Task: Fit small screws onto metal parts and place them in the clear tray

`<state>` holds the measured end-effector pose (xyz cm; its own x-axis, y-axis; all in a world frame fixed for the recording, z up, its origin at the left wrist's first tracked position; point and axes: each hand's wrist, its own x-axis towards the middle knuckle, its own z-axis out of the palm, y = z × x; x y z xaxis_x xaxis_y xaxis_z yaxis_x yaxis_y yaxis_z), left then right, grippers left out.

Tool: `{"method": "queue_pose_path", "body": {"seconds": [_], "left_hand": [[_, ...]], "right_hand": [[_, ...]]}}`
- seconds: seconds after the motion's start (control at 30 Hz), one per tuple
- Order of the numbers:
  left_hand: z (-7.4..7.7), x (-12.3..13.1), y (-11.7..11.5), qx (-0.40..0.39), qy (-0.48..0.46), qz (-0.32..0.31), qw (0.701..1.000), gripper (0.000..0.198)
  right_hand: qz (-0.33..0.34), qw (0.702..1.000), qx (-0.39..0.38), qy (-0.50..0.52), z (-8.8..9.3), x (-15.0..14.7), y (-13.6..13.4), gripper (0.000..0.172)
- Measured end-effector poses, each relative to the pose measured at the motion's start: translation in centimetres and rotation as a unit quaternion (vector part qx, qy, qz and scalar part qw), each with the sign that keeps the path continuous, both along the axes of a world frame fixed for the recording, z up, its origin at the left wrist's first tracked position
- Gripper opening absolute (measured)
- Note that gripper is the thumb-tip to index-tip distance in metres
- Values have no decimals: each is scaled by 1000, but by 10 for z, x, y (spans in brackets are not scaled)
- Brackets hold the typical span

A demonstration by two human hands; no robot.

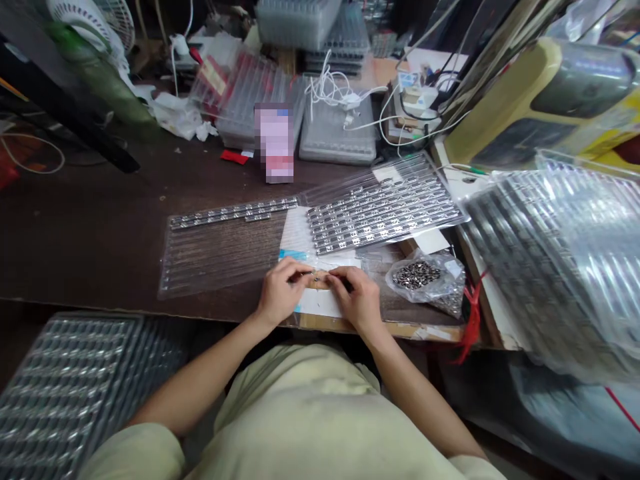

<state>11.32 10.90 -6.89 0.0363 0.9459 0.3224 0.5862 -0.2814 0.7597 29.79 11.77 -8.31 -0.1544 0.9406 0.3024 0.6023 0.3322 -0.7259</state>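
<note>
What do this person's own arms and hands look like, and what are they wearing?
The left hand and right hand are bare, without gloves, and the forearms are uncovered. The person wears a loose, pale khaki short-sleeved top, with a wide sleeve on each arm.

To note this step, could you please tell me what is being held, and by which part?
The left hand and right hand pinch a small metal piece at their fingertips; its shape is unclear.

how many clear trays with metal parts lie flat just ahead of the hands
2: a clear tray at left, metal parts only along its far edge, and a fuller clear tray at right
</note>
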Motion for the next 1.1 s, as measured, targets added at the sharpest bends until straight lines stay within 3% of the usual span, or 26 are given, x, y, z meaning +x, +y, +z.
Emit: {"method": "queue_pose_path", "body": {"seconds": [0.1, 0.2, 0.3, 0.33, 0.4, 0.47, 0.5, 0.6, 0.73, 0.83, 1.0, 1.1], "left_hand": [[3, -6, 3, -1, -47, 29, 998, 12], [2, -6, 3, -4, -28, 21, 999, 15], [0, -4, 3, -9, -5, -3, 1000, 19], [-1, -3, 2, -11, 0, -6, 1000, 20], [-1, -2, 1, -14, 3, -5, 1000, 22], [0, -1, 0, -21, 1, -5, 1000, 24], [0, -1, 0, -24, 0, -6, 1000, 24], [1, 1, 0, -25, 2, -11, 1000, 25], [0, 3, 0, -18, 9, -9, 1000, 24], [2, 4, 0, -16, 17, -11, 1000, 25], [3, 5, -1, -9, 16, -29, 999, 23], [2, 3, -1, -8, 3, -36, 999, 21]], "right_hand": [[-2, 998, 10, -67, 0, -4, -4, 16], [10, 992, 23, -121, 10, -2, -10, 20], [-15, 988, 82, -132, 32, 28, -16, 25], [-57, 985, 101, -130, 40, 47, -18, 24], [-206, 963, 101, -142, 55, 93, -21, 27], [-333, 922, 34, -196, 60, 137, -19, 30], [-357, 905, -16, -232, 59, 154, -16, 30], [-335, 875, -123, -327, 45, 173, -8, 35], [-303, 882, -94, -349, 27, 157, -6, 39], [-285, 891, -91, -340, 31, 157, -6, 35], [-312, 816, -179, -453, 44, 167, 7, 36], [-291, 806, -201, -475, 44, 163, 16, 37]]}}
